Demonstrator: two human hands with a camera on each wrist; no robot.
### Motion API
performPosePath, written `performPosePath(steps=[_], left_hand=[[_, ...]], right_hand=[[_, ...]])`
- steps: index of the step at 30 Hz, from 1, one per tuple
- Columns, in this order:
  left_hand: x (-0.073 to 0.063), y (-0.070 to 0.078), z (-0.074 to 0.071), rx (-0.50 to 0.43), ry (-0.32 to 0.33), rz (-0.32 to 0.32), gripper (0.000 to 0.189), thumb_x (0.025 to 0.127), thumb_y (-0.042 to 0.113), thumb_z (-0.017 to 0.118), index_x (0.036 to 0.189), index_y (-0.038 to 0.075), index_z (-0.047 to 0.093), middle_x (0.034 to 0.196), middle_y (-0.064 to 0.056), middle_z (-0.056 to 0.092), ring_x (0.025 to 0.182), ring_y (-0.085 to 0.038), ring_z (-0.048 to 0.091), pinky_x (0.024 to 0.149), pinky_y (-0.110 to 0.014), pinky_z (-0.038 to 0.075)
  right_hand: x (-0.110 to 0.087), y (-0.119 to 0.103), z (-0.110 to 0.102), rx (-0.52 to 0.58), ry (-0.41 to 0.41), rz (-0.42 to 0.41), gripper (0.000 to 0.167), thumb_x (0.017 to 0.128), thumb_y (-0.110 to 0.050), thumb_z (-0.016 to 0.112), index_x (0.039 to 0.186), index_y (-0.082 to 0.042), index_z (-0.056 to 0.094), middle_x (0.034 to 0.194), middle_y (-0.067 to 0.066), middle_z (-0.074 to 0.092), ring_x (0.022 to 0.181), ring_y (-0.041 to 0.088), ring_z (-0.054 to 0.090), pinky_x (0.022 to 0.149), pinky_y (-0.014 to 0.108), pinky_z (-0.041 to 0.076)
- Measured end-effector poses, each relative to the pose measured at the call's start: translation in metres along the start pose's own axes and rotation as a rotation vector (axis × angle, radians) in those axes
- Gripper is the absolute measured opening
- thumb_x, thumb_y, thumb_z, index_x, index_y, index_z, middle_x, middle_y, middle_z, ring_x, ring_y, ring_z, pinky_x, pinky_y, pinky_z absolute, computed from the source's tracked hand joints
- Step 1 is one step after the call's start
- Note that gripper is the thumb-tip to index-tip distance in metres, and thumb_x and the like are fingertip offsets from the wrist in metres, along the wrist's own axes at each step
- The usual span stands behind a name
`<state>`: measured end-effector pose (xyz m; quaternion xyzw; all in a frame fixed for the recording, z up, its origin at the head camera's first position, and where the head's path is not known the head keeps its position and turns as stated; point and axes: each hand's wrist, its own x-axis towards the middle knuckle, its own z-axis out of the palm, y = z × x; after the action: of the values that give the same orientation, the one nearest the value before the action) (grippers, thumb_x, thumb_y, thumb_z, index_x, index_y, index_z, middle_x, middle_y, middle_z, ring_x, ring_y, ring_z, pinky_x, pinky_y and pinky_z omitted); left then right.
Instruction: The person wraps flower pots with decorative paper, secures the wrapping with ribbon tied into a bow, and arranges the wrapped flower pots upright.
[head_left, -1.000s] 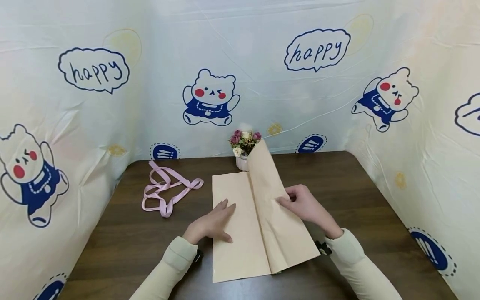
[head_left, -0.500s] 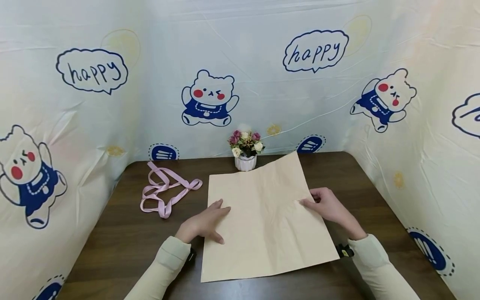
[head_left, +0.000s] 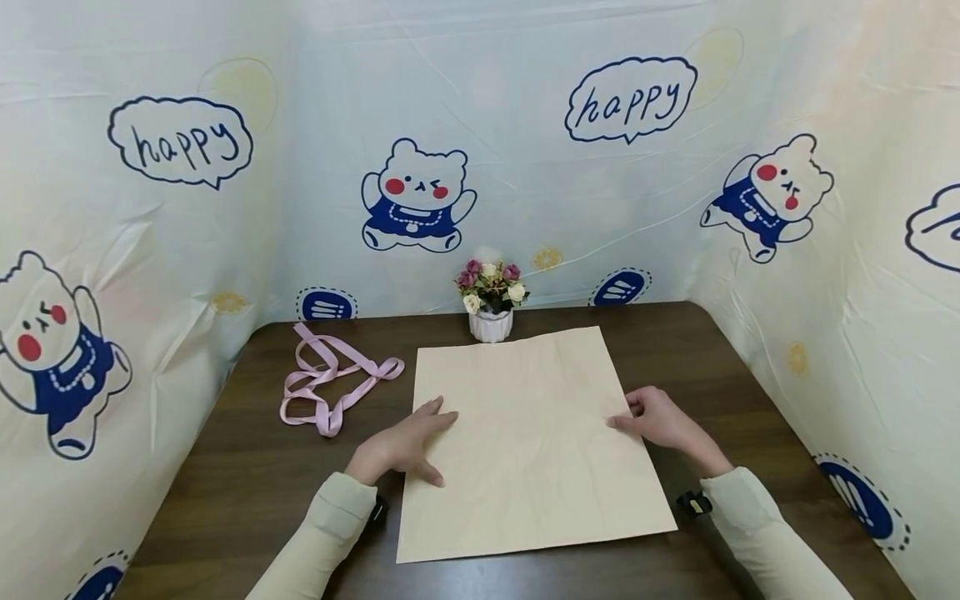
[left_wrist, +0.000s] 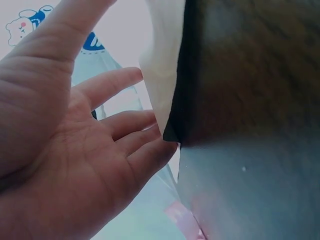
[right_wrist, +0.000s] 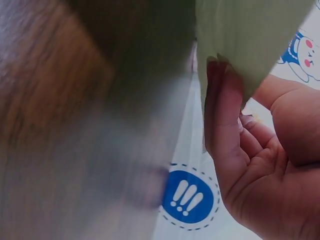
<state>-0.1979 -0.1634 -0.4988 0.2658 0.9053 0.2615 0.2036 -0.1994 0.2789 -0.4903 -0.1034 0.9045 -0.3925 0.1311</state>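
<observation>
A large sheet of tan wrapping paper [head_left: 525,467] lies spread at the middle of the table, faintly creased down its centre. My left hand [head_left: 401,442] rests on its left edge with fingers spread and fairly straight. In the left wrist view, those fingertips meet the edge of the paper [left_wrist: 162,85]. At the opposite edge, my right hand [head_left: 663,421] pinches the paper, thumb on top and fingers underneath. The right wrist view shows the greenish underside of the paper [right_wrist: 240,35] against these fingers.
A tangled pink ribbon [head_left: 330,417] lies on the dark wooden table [head_left: 225,517], left of the paper. Behind the paper's far edge stands a small white pot of artificial flowers [head_left: 491,325]. A printed curtain [head_left: 525,167] encloses the back and sides.
The right half of the paper, folded up and standing earlier, has swung over to the right and now lies nearly flat. My right hand moved right and lower with it; the left shifted slightly left.
</observation>
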Motion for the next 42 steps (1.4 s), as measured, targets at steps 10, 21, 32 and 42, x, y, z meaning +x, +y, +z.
performPosePath(steps=[10, 21, 32, 42], left_hand=[[0.0, -0.001, 0.001, 0.01, -0.001, -0.003, 0.102, 0.068, 0.018, 0.096, 0.153, 0.0, 0.042, 0.165, -0.028, 0.018, 0.154, -0.044, 0.016, 0.121, -0.057, 0.025], [0.0, -0.001, 0.0, 0.007, 0.001, -0.006, 0.103, 0.067, 0.019, 0.097, 0.152, -0.001, 0.043, 0.165, -0.028, 0.018, 0.153, -0.045, 0.016, 0.12, -0.058, 0.025], [-0.001, -0.009, 0.002, 0.02, 0.003, 0.0, 0.104, 0.068, 0.022, 0.096, 0.153, 0.0, 0.042, 0.165, -0.028, 0.018, 0.154, -0.045, 0.016, 0.121, -0.058, 0.025], [-0.005, -0.012, 0.0, 0.021, 0.011, 0.006, 0.104, 0.069, 0.023, 0.096, 0.153, -0.001, 0.041, 0.165, -0.028, 0.018, 0.153, -0.045, 0.015, 0.121, -0.059, 0.024]], right_hand=[[0.001, 0.012, 0.0, -0.046, -0.062, 0.083, 0.022, 0.092, -0.022, 0.077, 0.082, -0.003, 0.071, 0.061, 0.003, 0.064, 0.053, 0.016, 0.059, 0.053, 0.033, 0.052], [0.002, 0.013, 0.006, -0.058, -0.054, 0.14, 0.034, 0.089, -0.019, 0.08, 0.065, -0.005, 0.06, 0.054, 0.004, 0.06, 0.047, 0.015, 0.057, 0.051, 0.034, 0.053], [0.002, 0.006, 0.012, -0.125, -0.028, 0.159, 0.034, 0.088, -0.018, 0.08, 0.065, -0.006, 0.059, 0.054, 0.006, 0.059, 0.047, 0.015, 0.055, 0.05, 0.032, 0.047], [0.004, 0.006, 0.013, -0.157, -0.025, 0.165, 0.035, 0.087, -0.021, 0.082, 0.064, -0.007, 0.06, 0.053, 0.004, 0.057, 0.048, 0.015, 0.054, 0.05, 0.031, 0.045]])
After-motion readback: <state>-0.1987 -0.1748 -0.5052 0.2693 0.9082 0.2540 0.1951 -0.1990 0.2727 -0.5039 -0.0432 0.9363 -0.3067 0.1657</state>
